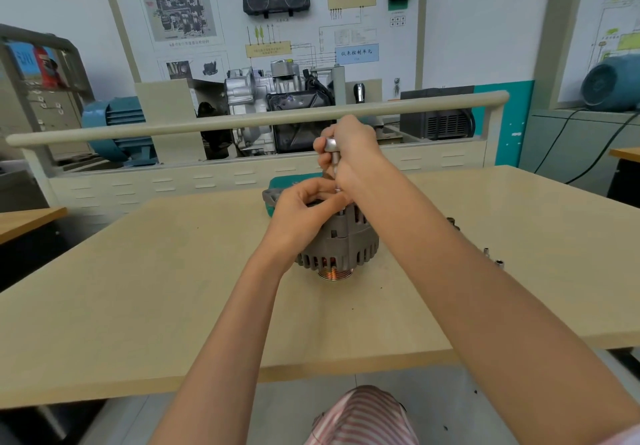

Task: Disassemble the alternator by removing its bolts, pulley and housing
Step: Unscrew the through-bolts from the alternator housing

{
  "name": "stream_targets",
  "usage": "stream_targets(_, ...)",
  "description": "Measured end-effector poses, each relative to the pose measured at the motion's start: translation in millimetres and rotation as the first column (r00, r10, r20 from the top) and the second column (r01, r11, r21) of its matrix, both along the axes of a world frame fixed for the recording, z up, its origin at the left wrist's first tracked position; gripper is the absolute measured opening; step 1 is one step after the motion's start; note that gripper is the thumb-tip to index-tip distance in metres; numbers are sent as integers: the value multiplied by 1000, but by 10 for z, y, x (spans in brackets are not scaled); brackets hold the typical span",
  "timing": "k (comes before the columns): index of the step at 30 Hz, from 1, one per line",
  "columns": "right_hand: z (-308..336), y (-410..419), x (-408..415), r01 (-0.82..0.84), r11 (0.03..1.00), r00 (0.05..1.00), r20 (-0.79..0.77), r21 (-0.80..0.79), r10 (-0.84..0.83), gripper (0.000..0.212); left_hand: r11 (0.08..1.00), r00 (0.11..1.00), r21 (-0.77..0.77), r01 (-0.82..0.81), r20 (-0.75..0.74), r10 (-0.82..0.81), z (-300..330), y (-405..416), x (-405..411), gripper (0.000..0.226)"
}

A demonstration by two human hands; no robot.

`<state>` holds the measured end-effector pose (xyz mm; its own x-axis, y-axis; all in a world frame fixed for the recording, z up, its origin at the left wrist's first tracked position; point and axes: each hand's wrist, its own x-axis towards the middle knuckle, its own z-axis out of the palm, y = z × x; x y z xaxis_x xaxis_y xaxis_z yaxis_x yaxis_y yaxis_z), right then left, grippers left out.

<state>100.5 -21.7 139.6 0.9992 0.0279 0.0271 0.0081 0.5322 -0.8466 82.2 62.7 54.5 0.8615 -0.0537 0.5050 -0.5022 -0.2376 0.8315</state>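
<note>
A grey alternator point(346, 244) stands on the beige table point(173, 289) with its copper-coloured pulley point(335, 274) facing down. My right hand point(353, 154) grips a silver socket driver point(333, 154) held upright over the top of the housing. My left hand point(304, 209) rests on the alternator's upper left side, and its fingers pinch around the lower end of the tool near a bolt. The tool tip and the bolt are mostly hidden by my fingers.
A teal tool case point(287, 181) lies just behind the alternator. Small sockets point(491, 256) lie on the table at the right. A rail point(242, 121) and a training engine stand behind the table; another table edge point(31, 218) is at the left.
</note>
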Motion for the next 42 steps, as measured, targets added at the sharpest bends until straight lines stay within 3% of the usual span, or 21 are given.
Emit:
stream_targets(5,47,-184,91,-509,859,860,-62,-54,506,25,1000,998,-8,19,-53,-20,15,28,5,6)
stream_targets(8,47,-238,77,-591,805,806,-67,-44,588,26,1000,999,-16,-4,-45,3,20,25,12,6)
stream_targets(10,40,-182,38,-478,877,878,-54,-50,476,23,1000,1000,-16,1,-31,-2,13,22,13,7)
stream_targets(12,-7,-57,-5,-166,986,986,9,-30,167,21,1000,1000,-9,10,-15,-10,6,30,19,7)
stream_targets(14,-79,53,-25,167,982,982,72,90,-174,24,1000,1000,14,-4,-2,4,-2,35,29,8)
stream_targets(16,-98,80,-30,226,957,968,65,183,-242,23,1000,1000,21,-18,4,18,-7,30,35,10)
stream_targets(18,-48,15,-7,87,990,996,21,112,-90,21,1000,1000,4,-14,4,14,-8,17,24,11)
stream_targets(20,12,-76,33,-188,982,982,-25,23,188,26,1000,1000,0,3,-11,-3,4,14,15,6)
stream_targets(23,25,-174,119,-540,841,841,-56,-16,539,24,1000,999,-9,10,-34,-10,17,21,14,4)
stream_targets(26,25,-231,128,-637,771,768,-77,18,636,26,1000,1000,-10,-2,-22,2,16,11,15,8)
stream_targets(29,1,-147,66,-423,905,905,-38,40,424,24,1000,1000,-24,16,6,-16,6,3,15,11)
stream_targets(31,-57,-22,33,-28,995,1000,5,93,27,24,1000,1000,-2,10,19,-10,-4,15,32,11)
stream_targets(32,-89,32,28,166,975,985,20,150,-171,25,1000,1000,17,0,25,-1,-9,19,37,10)
stream_targets(34,-118,90,31,292,926,951,30,238,-308,30,999,999,33,-7,33,5,-11,19,39,12)
stream_targets(36,-91,55,17,205,954,977,17,219,-214,28,1000,1000,11,1,29,-2,-10,16,32,16)
stream_targets(39,-22,-58,25,-97,989,995,-7,108,98,24,1000,1000,15,11,-2,-11,8,21,23,8)
stream_targets(42,8,-145,93,-432,901,901,-33,29,433,25,1000,1000,4,21,-19,-21,25,25,13,8)
